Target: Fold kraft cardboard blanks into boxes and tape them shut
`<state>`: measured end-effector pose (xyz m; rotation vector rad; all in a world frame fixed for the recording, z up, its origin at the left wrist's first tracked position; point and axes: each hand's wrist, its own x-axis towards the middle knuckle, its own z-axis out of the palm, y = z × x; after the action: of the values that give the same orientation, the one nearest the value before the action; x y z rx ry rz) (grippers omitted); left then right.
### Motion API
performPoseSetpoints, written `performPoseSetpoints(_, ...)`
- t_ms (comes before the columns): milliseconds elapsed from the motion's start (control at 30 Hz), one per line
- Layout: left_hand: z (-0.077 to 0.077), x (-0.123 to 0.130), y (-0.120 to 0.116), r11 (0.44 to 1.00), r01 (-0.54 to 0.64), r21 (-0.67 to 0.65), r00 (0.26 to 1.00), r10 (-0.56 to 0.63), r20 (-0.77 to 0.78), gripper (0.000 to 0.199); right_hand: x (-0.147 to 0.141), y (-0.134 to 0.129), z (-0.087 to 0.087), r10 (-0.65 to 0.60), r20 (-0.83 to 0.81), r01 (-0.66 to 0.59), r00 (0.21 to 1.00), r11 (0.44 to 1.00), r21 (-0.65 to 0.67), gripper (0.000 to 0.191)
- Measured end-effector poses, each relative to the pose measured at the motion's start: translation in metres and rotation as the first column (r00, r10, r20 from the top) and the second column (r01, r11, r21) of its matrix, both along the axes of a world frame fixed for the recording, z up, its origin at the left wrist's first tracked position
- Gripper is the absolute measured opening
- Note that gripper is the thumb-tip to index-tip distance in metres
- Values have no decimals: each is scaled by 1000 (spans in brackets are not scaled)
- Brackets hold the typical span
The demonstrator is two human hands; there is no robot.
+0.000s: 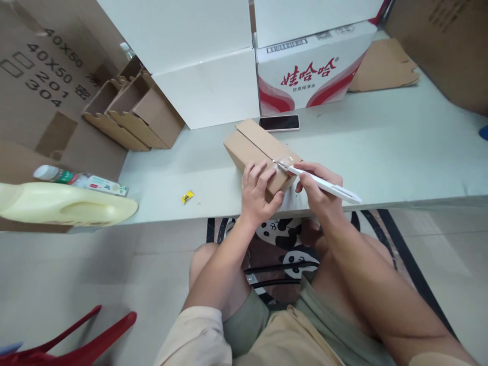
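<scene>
A small brown cardboard box (253, 147) lies at an angle near the table's front edge, with clear tape across the right end of its top seam. My left hand (261, 190) rests on the box's near side, fingers spread over its top edge. In my right hand (320, 188) is a white-handled utility knife (331, 189), held like a pen. Its blade tip touches the seam beside the tape, just right of my left fingertips.
Behind the box lie a phone (279, 122) and a white-and-red carton (305, 76). Folded brown boxes (152, 112), a pale yellow bottle (68, 204) and a clear bottle (80, 180) stand or lie left. A yellow wrapper (187, 196) lies near the front edge.
</scene>
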<state>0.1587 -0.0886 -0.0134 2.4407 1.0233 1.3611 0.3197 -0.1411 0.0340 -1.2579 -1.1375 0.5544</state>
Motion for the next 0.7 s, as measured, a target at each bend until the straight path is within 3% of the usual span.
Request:
performPoseSetpoints(267, 1, -3, 2, 1000, 7, 22, 1000, -7, -26, 48, 1, 5, 5, -155, 216, 140, 964, 987, 83, 28)
performPoseSetpoints(700, 1, -2, 2, 1000, -10, 24, 999, 11, -34, 49, -6, 4, -7, -152, 114, 146, 982, 987, 62, 32)
